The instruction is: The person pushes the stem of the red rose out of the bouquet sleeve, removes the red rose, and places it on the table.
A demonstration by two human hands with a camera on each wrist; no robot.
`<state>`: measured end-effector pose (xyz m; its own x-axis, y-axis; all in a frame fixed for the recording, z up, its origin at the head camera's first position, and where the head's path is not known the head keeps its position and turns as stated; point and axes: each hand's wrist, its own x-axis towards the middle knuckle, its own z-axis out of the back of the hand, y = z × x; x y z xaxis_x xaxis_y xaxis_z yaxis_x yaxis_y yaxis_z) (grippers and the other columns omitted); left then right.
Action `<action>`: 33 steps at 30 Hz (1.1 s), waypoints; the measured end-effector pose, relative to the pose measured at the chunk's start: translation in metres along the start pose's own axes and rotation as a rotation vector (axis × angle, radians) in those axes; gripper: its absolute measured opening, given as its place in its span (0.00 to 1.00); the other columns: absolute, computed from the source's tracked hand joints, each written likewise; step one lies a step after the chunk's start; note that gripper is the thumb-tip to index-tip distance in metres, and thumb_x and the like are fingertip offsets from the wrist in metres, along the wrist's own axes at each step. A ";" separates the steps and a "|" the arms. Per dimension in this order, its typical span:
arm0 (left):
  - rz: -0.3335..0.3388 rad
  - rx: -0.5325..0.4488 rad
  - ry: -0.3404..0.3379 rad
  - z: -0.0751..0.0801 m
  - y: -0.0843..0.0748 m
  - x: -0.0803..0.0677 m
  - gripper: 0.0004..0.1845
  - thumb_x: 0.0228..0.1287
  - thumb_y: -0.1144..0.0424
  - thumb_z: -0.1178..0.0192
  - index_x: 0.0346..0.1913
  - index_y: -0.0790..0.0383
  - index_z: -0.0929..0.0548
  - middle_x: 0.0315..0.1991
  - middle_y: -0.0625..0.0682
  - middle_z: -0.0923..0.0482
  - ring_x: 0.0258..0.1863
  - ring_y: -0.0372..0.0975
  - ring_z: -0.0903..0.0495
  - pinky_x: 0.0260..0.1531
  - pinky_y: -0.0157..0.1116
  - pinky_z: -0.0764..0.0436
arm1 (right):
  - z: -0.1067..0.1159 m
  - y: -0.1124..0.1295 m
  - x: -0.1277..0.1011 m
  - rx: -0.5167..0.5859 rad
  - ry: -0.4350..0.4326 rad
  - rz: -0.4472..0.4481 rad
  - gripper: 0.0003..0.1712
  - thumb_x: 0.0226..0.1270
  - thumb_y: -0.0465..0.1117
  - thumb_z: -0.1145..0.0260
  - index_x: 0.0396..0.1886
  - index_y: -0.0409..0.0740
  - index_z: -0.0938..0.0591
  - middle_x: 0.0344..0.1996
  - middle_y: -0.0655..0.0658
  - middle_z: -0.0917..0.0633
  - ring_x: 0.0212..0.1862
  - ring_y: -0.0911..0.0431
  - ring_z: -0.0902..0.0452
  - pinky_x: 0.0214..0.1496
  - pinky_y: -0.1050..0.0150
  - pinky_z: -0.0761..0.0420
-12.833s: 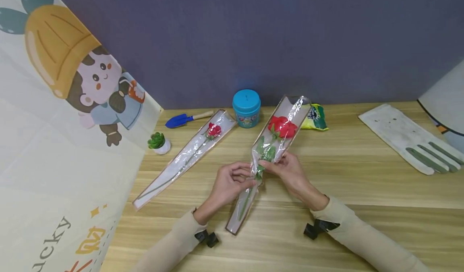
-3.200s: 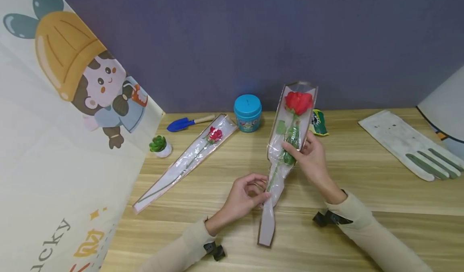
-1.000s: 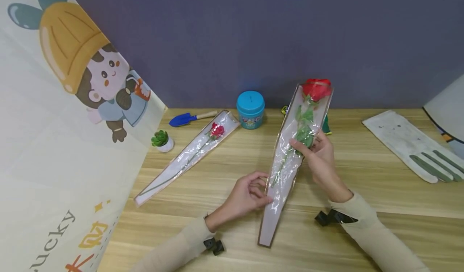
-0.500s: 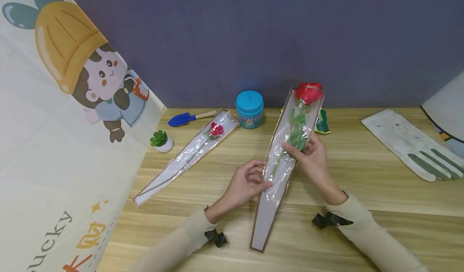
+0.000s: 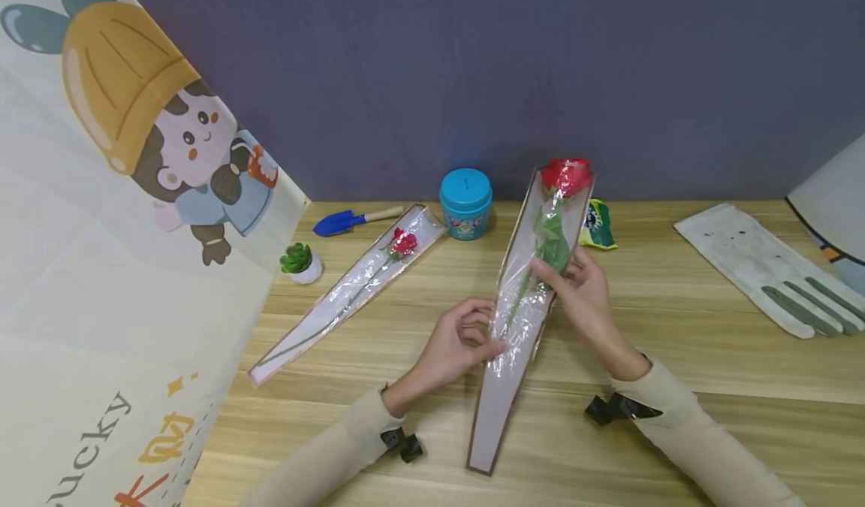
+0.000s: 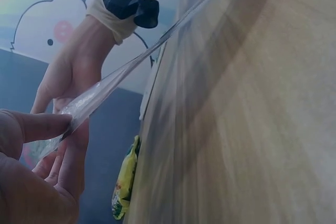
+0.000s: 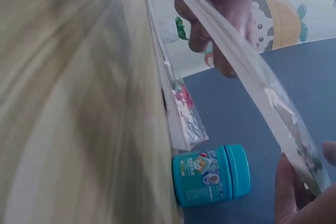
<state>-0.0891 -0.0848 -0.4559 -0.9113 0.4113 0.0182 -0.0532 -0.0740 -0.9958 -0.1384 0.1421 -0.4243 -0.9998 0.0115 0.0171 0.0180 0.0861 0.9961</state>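
You've got the wrapped rose (image 5: 534, 267) up off the worktop (image 5: 676, 357), tilted so the red bloom (image 5: 566, 176) points to the far side and the narrow tail of the sleeve hangs down toward you, its tip low near the wood. Your left hand (image 5: 456, 342) has a pinching grip on the left edge of the clear sleeve about halfway down, thumb and fingers closed on the plastic. Your right hand (image 5: 581, 293) is grasping the sleeve higher up, right where the green leaves sit, fingers wrapped round it from the right.

Over to the left a second wrapped rose (image 5: 351, 289) lies flat on the worktop, pointing diagonally toward the teal jar (image 5: 465, 202) at the far edge. A blue trowel (image 5: 348, 221) and a tiny potted succulent (image 5: 299, 262) sit further left. A yellow-green packet (image 5: 595, 225) peeks out just behind your rose, and a white glove (image 5: 764, 267) lies well apart on the right.
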 end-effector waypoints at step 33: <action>0.019 -0.012 0.008 -0.004 0.000 -0.003 0.29 0.57 0.77 0.28 0.62 0.72 0.24 0.48 0.73 0.16 0.30 0.30 0.18 0.34 0.27 0.13 | 0.000 0.017 0.012 0.094 -0.090 0.044 0.24 0.68 0.32 0.28 0.61 0.49 0.22 0.37 0.59 0.08 0.37 0.65 0.11 0.39 0.69 0.10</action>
<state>-0.0846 -0.0826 -0.4561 -0.9088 0.4172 -0.0011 -0.0314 -0.0709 -0.9970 -0.1505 0.1436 -0.4074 -0.9931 0.1066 0.0487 0.0670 0.1764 0.9820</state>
